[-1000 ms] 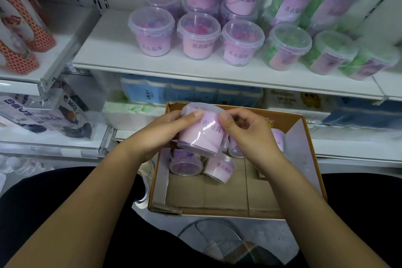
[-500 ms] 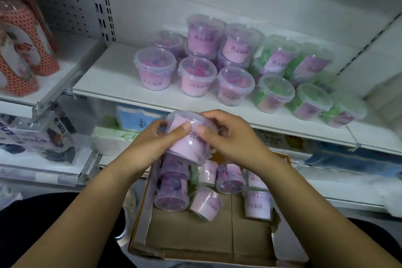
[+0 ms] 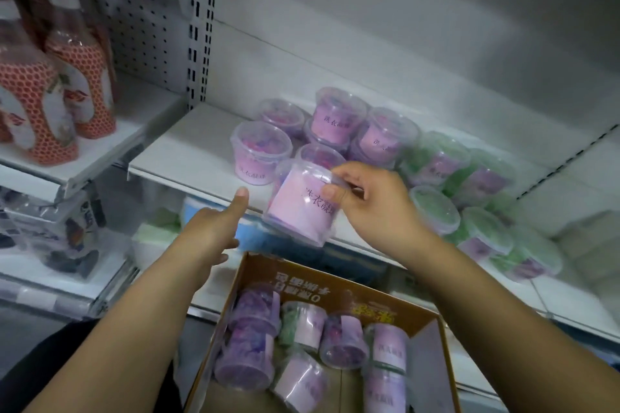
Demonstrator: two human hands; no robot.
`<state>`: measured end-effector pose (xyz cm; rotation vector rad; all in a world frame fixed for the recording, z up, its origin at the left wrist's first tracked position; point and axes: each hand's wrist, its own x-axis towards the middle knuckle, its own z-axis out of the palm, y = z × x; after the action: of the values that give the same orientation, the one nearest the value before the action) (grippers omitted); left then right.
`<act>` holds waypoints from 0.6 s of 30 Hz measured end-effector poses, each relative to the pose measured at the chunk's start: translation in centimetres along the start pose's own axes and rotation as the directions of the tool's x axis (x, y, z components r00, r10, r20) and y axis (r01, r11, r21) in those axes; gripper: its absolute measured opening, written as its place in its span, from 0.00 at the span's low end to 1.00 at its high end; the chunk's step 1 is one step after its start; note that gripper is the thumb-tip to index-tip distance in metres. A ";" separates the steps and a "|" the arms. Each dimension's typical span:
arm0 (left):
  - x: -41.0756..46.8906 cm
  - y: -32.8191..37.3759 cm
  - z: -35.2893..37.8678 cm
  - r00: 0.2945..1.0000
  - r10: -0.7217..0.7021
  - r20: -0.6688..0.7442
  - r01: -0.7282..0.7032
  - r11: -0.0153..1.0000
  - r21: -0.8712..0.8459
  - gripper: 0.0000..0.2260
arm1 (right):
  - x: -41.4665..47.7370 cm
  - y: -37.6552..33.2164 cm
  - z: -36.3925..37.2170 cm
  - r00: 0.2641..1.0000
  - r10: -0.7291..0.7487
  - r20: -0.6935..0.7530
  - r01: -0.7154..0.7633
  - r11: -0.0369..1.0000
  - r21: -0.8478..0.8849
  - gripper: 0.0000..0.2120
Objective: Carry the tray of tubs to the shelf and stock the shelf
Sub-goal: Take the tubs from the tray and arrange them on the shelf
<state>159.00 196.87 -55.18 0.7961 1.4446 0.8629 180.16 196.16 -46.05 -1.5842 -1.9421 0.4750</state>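
Right hand (image 3: 379,208) grips pink tub (image 3: 298,211) at edge of shelf (image 3: 188,151).

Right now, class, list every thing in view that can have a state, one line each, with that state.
held tub, lid on, tilted, in the air
right hand, gripping the held tub
left hand, open, holding nothing
tray, open-topped, partly full
tray tubs, lids on, jumbled
shelf, partly stocked
purple shelf tubs, lids on, some stacked
green shelf tubs, lids on
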 end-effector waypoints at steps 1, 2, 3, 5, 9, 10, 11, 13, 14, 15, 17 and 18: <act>0.7 0.1 -0.2 0.998 -0.020 -0.058 0.018 0.999 -0.030 0.36 | 0.9 -0.2 -0.1 0.999 0.003 -0.037 -0.004 1.000 -0.009 0.03; 1.4 0.3 -0.4 0.994 -0.032 -0.105 0.026 0.998 -0.059 0.38 | 1.8 -0.3 -0.1 0.997 0.000 -0.074 0.000 1.000 -0.003 0.03; 2.0 0.5 -0.5 0.990 -0.039 -0.137 0.028 0.996 -0.081 0.40 | 2.7 -0.5 -0.1 0.994 -0.008 -0.113 0.008 1.000 0.001 0.04; 3.1 0.9 -0.4 0.985 -0.048 -0.167 0.031 0.995 -0.099 0.41 | 4.5 -1.1 -0.1 0.983 -0.038 -0.180 0.038 0.999 -0.005 0.05; 4.8 1.9 0.0 0.976 -0.103 -0.190 0.064 0.977 -0.202 0.38 | 8.6 -2.0 -0.1 0.952 -0.113 -0.285 0.089 0.991 -0.097 0.06; 5.2 2.2 0.1 0.980 -0.132 -0.150 0.086 0.957 -0.277 0.36 | 9.7 -2.1 -0.1 0.948 -0.125 -0.292 0.094 0.989 -0.118 0.07; 5.7 2.3 0.2 0.982 -0.156 -0.105 0.110 0.929 -0.355 0.35 | 10.8 -2.1 0.0 0.945 -0.137 -0.295 0.099 0.985 -0.140 0.07; 6.5 2.7 0.5 0.982 -0.188 -0.037 0.148 0.866 -0.478 0.33 | 13.0 -1.9 0.3 0.941 -0.157 -0.301 0.109 0.980 -0.169 0.08; 7.0 2.9 0.6 0.979 -0.201 -0.029 0.158 0.843 -0.514 0.33 | 14.0 -1.9 0.5 0.939 -0.162 -0.304 0.111 0.978 -0.177 0.08; 7.3 3.1 0.7 0.976 -0.217 -0.028 0.168 0.824 -0.541 0.35 | 14.9 -1.8 0.7 0.937 -0.165 -0.308 0.111 0.977 -0.183 0.09; 7.9 3.4 0.9 0.966 -0.258 -0.018 0.199 0.786 -0.585 0.39 | 16.7 -1.8 1.0 0.936 -0.153 -0.318 0.097 0.978 -0.185 0.09; 8.1 3.6 1.0 0.961 -0.277 -0.009 0.217 0.771 -0.599 0.40 | 17.6 -1.9 1.3 0.938 -0.130 -0.321 0.073 0.980 -0.185 0.09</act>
<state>159.50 205.70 -55.98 0.0812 1.2148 1.0787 175.72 212.87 -42.13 -1.5417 -1.8283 -0.0061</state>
